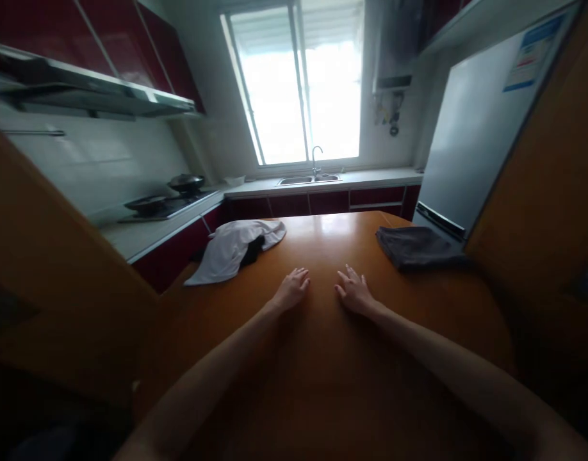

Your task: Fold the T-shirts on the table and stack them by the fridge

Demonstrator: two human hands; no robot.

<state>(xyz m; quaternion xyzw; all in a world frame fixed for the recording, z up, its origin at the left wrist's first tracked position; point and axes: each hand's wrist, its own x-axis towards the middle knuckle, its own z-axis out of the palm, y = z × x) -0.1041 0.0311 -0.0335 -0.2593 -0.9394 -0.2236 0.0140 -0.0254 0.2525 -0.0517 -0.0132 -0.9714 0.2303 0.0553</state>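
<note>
Both my hands rest palm down on a wooden table (323,358), a little apart from each other. My left hand (293,289) is open and holds nothing; a crumpled white cloth (231,246) lies beyond it to the left, with a black cloth (252,251) partly under it. Fingers spread, my right hand (354,291) is open and empty too. Nearest to it, on the right side of the table, is a folded dark grey cloth (416,246). Neither hand touches any of the cloths.
Behind the table runs a counter with a sink (308,180) under a window. A stove (169,206) with a lidded pot (186,184) and a pan (147,205) stands at the left. The fridge (481,121) is at the right, past the table's edge.
</note>
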